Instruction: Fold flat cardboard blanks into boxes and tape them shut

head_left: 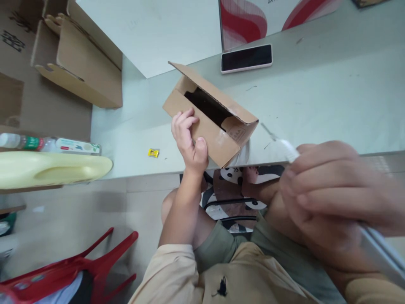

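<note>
Brown cardboard box [216, 140], small and oblong, lies tipped on its side near the front edge of the pale grey-green counter [316, 105], its open end and loose flaps turned away from the person seated there. The left hand [188, 141] is clamped on the box's near corner, fingers curled over the upper edge and thumb pressed against the front wall. The right hand [329, 190], close to the camera and blurred, is pinched around a slender white tool [289, 150] whose thin metal tip points toward the box's right end without touching it. From where I stand, the hold looks sound but sits at one corner only; pressing the box down against the counter would keep it from pivoting, and I would keep the left fingers well clear of the end that the tip faces. A short, steady grip near the tool's tip would give better control. Further back lies a dark-screened phone in a pink case [247, 58], with a small yellow wrapper [153, 153] left of the box and flat folded cartons [79, 67] beyond.
</note>
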Tool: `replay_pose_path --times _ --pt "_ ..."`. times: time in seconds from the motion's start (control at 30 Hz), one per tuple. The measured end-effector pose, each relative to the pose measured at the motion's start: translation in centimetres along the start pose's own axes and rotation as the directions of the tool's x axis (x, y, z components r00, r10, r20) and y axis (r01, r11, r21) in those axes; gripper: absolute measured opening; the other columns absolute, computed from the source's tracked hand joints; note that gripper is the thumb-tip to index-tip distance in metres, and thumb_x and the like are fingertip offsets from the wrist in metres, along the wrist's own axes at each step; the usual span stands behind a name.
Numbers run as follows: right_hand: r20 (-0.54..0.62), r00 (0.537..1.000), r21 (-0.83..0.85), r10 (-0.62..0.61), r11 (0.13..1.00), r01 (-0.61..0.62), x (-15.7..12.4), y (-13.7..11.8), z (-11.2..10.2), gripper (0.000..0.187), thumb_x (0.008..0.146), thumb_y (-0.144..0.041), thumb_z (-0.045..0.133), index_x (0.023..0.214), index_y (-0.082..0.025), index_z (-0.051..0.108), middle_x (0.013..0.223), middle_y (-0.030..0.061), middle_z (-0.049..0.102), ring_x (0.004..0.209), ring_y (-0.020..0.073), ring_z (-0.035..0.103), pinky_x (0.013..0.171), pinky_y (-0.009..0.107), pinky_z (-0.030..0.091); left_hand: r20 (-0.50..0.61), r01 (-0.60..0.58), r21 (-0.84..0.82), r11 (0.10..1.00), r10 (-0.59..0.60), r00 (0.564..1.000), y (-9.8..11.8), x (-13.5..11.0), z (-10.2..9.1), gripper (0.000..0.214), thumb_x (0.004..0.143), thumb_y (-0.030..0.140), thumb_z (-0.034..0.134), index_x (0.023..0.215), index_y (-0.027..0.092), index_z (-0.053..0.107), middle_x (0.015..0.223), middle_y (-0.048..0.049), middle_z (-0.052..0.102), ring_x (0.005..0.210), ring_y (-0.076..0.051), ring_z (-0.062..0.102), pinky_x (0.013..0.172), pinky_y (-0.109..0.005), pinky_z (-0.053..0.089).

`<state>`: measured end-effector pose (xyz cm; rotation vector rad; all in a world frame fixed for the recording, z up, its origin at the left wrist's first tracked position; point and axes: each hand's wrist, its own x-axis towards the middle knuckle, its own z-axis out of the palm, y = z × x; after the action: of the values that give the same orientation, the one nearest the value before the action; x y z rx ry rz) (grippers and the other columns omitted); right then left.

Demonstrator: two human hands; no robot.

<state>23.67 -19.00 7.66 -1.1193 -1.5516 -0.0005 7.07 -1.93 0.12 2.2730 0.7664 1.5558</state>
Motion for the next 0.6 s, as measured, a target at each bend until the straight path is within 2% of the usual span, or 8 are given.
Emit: replay_pose_path --times 0.03,0.1,0.17,0.23,0.3,0.37,0.47,0.6 --pt "-0.092 0.996 -0.025 -0.019 1.0 0.016 0.1 0.5 0.1 0.019 0.098 -0.025 0.051 0.08 -0.027 0.057 0.064 -0.0032 0.062 0.06 0.0123 0.062 0.064 0.034 0.056 -0.001 0.001 -0.004 1.0 -0.001 1.0 -0.1 0.0 -0.1 0.038 0.097 0.053 0.04 0.111 0.023 0.058 0.122 -0.0106 0.065 0.12 -0.026 0.057 0.115 -0.052 0.036" --pt "-0.359 0.929 -0.087 -0.087 0.994 0.06 0.3 2.2 1.0 0.018 0.094 -0.021 0.057 0.077 -0.025 0.061 0.06 -0.0024 0.06 0.056 0.0117 0.059 0.059 0.033 0.052 -0.004 0.01 -0.016 1.0 -0.01 1.0 -0.3 -0.1 -0.2 0.04 0.097 0.055 0.04 0.11 0.022 0.059 0.122 -0.0106 0.065 0.121 -0.026 0.057 0.115 -0.053 0.036" --pt "-0.456 0.889 -0.176 -0.03 0.983 -0.057 0.4 4.3 2.3 0.015 0.092 -0.018 0.058 0.08 -0.024 0.065 0.064 -0.001 0.064 0.061 0.0141 0.063 0.062 0.033 0.051 -0.012 0.024 -0.033 0.999 -0.025 1.0 -0.4 -0.1 -0.2 0.041 0.096 0.056 0.041 0.109 0.022 0.06 0.123 -0.0109 0.065 0.121 -0.026 0.057 0.115 -0.052 0.036" --pt "-0.404 0.907 -0.246 0.115 0.942 -0.23 0.1 6.1 3.5 0.016 0.092 -0.014 0.056 0.087 -0.024 0.067 0.075 0.0016 0.071 0.076 0.0192 0.068 0.071 0.036 0.055 -0.019 0.03 -0.047 0.998 -0.031 0.999 -0.4 -0.1 -0.3 0.04 0.096 0.055 0.042 0.108 0.022 0.061 0.122 -0.0116 0.066 0.12 -0.026 0.057 0.115 -0.051 0.036" --pt "-0.239 0.934 -0.304 0.267 0.893 -0.333 -0.4 7.5 4.1 0.019 0.091 -0.013 0.054 0.094 -0.025 0.068 0.09 0.0051 0.075 0.091 0.0239 0.07 0.081 0.042 0.057 -0.031 0.033 -0.051 0.998 -0.035 0.999 -0.4 -0.2 -0.4 0.04 0.096 0.055 0.043 0.107 0.022 0.061 0.121 -0.0119 0.066 0.118 -0.026 0.057 0.115 -0.05 0.036" --pt "-0.119 0.933 -0.338 0.341 0.869 -0.361 -1.0 8.2 4.4 0.021 0.09 -0.014 0.053 0.098 -0.025 0.068 0.097 0.0074 0.075 0.097 0.0261 0.068 0.085 0.044 0.055 -0.039 0.051 -0.042 0.998 -0.052 0.998 -0.6 -0.4 -0.5 0.041 0.095 0.057 0.043 0.106 0.022 0.061 0.122 -0.0115 0.065 0.12 -0.027 0.057 0.116 -0.05 0.036" --pt "-0.022 0.92 -0.348 0.39 0.86 -0.373 -1.6 8.6 4.7 0.022 0.09 -0.018 0.05 0.101 -0.024 0.068 0.099 0.0077 0.075 0.098 0.0264 0.066 0.086 0.045 0.053 -0.048 0.088 -0.046 0.995 -0.09 0.995 -1.4 -0.8 -0.9 0.042 0.092 0.059 0.046 0.108 0.023 0.06 0.125 -0.0101 0.064 0.126 -0.028 0.055 0.118 -0.052 0.035" --pt "0.078 0.9 -0.351 0.429 0.857 -0.378 -1.9 9.1 5.0 0.021 0.089 -0.02 0.05 0.098 -0.023 0.069 0.098 0.0075 0.075 0.097 0.0272 0.065 0.087 0.046 0.051 -0.098 0.138 -0.232 0.963 -0.164 0.982 -3.0 -1.1 -1.8 0.033 0.084 0.054 0.058 0.103 0.027 0.064 0.125 -0.0067 0.065 0.126 -0.026 0.055 0.116 -0.046 0.039"
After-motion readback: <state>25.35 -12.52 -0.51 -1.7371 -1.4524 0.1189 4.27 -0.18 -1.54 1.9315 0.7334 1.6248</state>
